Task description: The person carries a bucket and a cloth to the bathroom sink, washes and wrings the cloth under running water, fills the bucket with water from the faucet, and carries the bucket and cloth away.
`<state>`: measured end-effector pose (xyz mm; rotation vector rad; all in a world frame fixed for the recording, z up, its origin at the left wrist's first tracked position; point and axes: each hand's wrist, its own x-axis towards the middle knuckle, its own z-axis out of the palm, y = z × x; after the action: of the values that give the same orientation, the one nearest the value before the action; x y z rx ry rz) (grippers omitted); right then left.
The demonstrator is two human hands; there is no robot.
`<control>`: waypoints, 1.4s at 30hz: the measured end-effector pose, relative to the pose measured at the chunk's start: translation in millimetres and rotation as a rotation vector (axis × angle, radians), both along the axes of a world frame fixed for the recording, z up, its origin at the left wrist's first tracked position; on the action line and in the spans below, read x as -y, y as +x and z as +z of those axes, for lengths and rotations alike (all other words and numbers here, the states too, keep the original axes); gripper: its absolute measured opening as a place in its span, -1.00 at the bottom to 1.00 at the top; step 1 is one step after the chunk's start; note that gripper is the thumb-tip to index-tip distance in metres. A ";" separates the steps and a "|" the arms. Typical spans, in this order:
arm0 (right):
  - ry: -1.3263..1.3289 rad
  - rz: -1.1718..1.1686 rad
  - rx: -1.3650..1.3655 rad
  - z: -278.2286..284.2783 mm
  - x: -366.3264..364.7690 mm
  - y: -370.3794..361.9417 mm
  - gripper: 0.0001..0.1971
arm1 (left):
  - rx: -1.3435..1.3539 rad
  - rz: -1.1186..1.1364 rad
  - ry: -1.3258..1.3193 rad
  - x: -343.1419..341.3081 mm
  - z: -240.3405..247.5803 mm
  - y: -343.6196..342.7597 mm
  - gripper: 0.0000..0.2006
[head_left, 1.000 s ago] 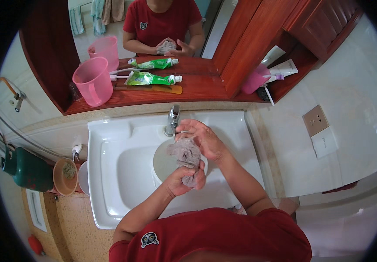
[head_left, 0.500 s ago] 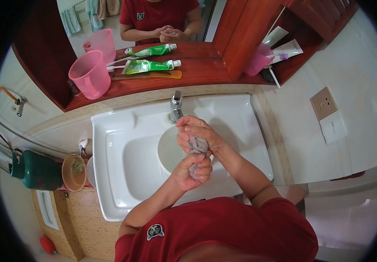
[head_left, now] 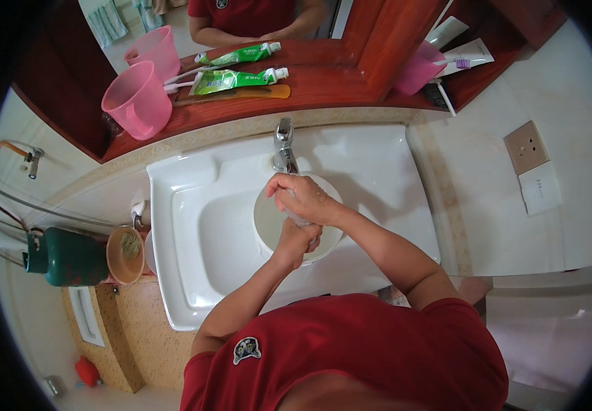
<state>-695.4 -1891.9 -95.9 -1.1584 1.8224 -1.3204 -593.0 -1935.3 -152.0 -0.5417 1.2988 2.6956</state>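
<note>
My 2 hands, left hand at 6 o'clock and right hand at 12, clamp a twisted wet cloth over the basin (wringing seems underway, unfinished).

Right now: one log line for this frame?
left hand: shut on cloth | right hand: shut on cloth | cloth: wrung between both | basin: under hands, in sink | tap: behind

I see grey wet cloth, twisted into tight roll, ends clamped in both fists, above white bowl, 6 o'clock of tap.
</note>
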 end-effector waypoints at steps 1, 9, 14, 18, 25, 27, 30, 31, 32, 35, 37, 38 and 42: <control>0.013 -0.072 -0.022 -3.3 0.8 1.5 -0.85 | 0.027 0.030 -0.070 -1.4 -1.8 -1.6 -0.88; -0.051 -0.258 -0.323 -24.0 14.1 4.7 -0.90 | -0.216 0.380 -0.839 2.6 -40.5 -19.2 -0.81; 0.030 -0.514 -0.254 -30.3 16.5 12.8 -0.79 | 0.073 0.223 -1.127 9.9 -20.7 -20.2 -0.62; -0.119 -0.514 -0.619 -6.2 -4.1 33.6 -0.40 | -0.164 0.337 -1.041 27.4 -34.5 -3.2 -0.54; -0.318 -0.590 0.143 -24.1 -26.4 38.1 -0.45 | -0.230 0.551 -1.371 13.6 29.5 2.9 -0.33; -0.509 -0.742 0.533 -12.4 -25.3 32.7 -0.62 | -0.313 0.429 -1.317 12.3 37.7 12.0 -0.30; -0.678 -0.687 0.868 2.9 -40.4 11.7 -0.68 | -0.526 0.190 -0.940 8.8 40.2 14.4 -0.27; -0.722 -0.651 0.865 16.3 -42.0 9.2 -0.71 | -0.443 0.130 -0.519 5.8 45.8 19.0 -0.28; -0.727 -0.646 0.851 29.3 -42.0 4.2 -0.71 | -0.352 0.063 -0.101 3.3 48.3 21.9 -0.29; -0.736 -0.759 0.154 75.4 -35.5 -11.2 -0.69 | -0.366 0.112 -0.345 12.3 33.0 27.3 -0.41; -0.721 -0.730 -0.413 117.2 -23.5 -29.4 -0.61 | -0.326 0.181 -0.551 19.4 19.2 28.2 -0.46; -0.668 -0.687 -0.727 141.5 -19.5 -38.6 -0.57 | -0.354 0.240 -0.785 22.6 15.2 27.0 -0.55; -0.638 -0.696 -1.556 198.3 21.6 -98.4 -0.61 | -0.434 0.426 -1.327 28.9 0.2 28.3 -0.77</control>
<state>-793.8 -1913.5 102.4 -2.4734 3.1885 -1.5030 -564.7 -1964.1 -151.8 -0.2847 3.3443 1.7985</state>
